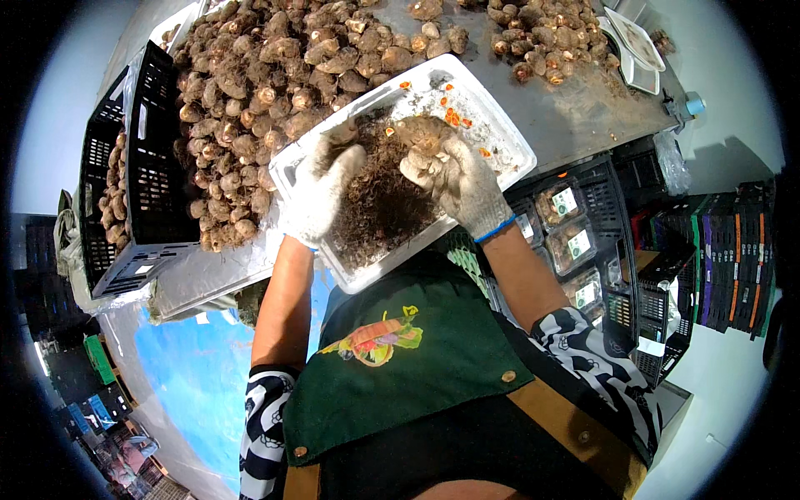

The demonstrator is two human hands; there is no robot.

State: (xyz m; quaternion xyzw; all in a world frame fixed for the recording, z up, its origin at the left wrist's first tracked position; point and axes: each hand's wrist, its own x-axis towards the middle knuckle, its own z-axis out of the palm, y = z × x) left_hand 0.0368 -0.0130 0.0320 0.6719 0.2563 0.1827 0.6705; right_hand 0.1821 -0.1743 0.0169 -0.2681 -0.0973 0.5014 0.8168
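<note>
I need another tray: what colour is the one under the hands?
White; the tray shows best in the head view.

Clear labelled packs (581,244) sat in a black crate (614,185) beside the worktable (575,112), crumpled clear plastic (669,158) showed near its corner, dark crates (737,262) stood stacked by the pale wall (725,92), the blue floor (192,367) I saw lay bright at left.

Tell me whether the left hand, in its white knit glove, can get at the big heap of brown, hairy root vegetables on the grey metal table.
Probably yes: the left hand is close to the heap, and only the low rim of the white rectangular tray appears to lie between them.
</note>
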